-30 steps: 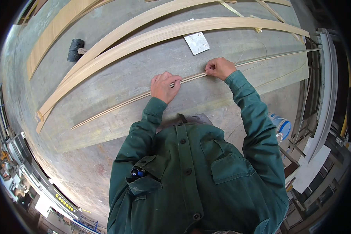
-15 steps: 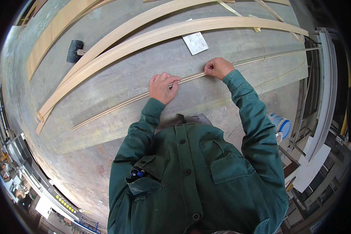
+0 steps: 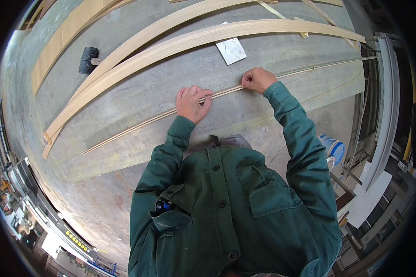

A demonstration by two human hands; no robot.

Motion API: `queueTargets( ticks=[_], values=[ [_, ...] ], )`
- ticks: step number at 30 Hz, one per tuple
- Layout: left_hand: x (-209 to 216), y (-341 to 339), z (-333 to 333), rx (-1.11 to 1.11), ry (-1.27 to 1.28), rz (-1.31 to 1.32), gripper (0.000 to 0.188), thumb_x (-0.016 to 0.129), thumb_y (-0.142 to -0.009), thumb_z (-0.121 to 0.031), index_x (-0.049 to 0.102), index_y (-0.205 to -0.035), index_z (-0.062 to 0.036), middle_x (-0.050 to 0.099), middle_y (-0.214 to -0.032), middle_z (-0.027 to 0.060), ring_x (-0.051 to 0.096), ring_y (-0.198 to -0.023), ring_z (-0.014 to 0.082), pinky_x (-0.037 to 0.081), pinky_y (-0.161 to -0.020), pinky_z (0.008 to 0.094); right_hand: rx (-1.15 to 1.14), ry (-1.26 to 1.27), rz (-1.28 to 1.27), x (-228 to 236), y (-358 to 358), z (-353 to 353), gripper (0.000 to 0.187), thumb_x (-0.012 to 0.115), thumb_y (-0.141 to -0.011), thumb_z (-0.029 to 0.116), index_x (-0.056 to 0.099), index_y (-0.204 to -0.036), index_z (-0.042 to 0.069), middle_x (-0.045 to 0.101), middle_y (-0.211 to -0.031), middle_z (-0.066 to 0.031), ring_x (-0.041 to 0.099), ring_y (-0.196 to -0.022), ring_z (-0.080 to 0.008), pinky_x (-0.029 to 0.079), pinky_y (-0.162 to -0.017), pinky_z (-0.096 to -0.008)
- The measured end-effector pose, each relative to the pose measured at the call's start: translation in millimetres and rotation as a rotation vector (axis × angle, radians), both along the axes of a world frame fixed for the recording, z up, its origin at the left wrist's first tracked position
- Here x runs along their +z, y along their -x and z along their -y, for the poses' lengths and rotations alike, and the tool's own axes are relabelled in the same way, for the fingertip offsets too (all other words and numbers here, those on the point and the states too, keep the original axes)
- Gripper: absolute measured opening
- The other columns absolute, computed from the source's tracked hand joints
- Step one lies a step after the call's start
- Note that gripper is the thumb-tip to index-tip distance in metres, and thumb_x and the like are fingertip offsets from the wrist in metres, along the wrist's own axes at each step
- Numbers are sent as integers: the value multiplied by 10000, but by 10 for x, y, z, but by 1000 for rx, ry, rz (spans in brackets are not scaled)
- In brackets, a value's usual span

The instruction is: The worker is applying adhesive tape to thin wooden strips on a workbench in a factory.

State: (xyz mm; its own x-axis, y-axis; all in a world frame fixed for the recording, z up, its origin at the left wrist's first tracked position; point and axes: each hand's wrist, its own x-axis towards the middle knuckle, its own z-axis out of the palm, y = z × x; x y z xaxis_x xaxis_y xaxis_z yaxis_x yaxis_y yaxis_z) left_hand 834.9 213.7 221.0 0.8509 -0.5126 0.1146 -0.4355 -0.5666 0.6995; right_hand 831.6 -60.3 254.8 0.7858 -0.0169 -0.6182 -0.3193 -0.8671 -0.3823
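Note:
Thin wooden strips (image 3: 134,125) lie side by side across the near part of the table, running from lower left to upper right. My left hand (image 3: 192,104) is closed over them near the middle, with thumb and fingers pinching at the strips. Farther right, my right hand (image 3: 259,80) pinches the strips between thumb and fingertips. What exactly sits between the right fingertips is hidden by the hand. Beyond both hands, a grey metal plate (image 3: 231,51) lies partly under a long curved wooden piece (image 3: 171,48).
A black mallet (image 3: 88,60) rests at the far left beside the curved pieces. More wooden pieces (image 3: 71,31) lie along the far side of the table (image 3: 138,171). A blue-and-white bucket (image 3: 332,148) stands to my right, near a metal rail (image 3: 387,97).

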Motion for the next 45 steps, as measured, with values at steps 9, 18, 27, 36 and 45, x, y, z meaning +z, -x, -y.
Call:
queueTargets(
  ticks=[9,18,27,36,45],
  values=[
    [6,2,119,-35,-24,2,140,693,-798,-235,704,-926,-181,596,-868,6,589,-889,208,352,-964,421,15,60,-5,68,-8,-71,181,635,-783,302,731,-861,170,708,-857,-89,669,-815,-295,531,-732,-393],
    [-29,51,462,-139,27,28,198,711,-795,-229,716,-987,-183,604,-893,7,598,-867,227,454,-811,370,12,76,2,55,13,-75,178,626,-779,293,735,-868,183,711,-860,-83,673,-817,-290,535,-731,-404],
    [-47,27,602,-92,63,-51,125,694,-817,-266,722,-907,-185,615,-871,21,626,-815,253,497,-703,379,44,94,51,-1,19,-102,177,627,-771,297,734,-852,182,708,-853,-90,673,-813,-305,537,-723,-413],
    [-27,-14,699,-3,-23,-334,172,629,-857,-343,698,-861,-185,605,-864,36,628,-823,273,496,-728,411,-5,58,112,9,104,-78,176,645,-765,301,715,-807,145,691,-807,-106,654,-766,-320,518,-680,-419],
    [-95,1,786,43,10,-167,171,670,-816,-311,701,-787,-146,612,-785,50,619,-752,282,467,-696,421,41,-71,172,1,119,76,152,674,-800,237,705,-838,93,675,-829,-112,643,-775,-297,505,-687,-385]
  ],
)
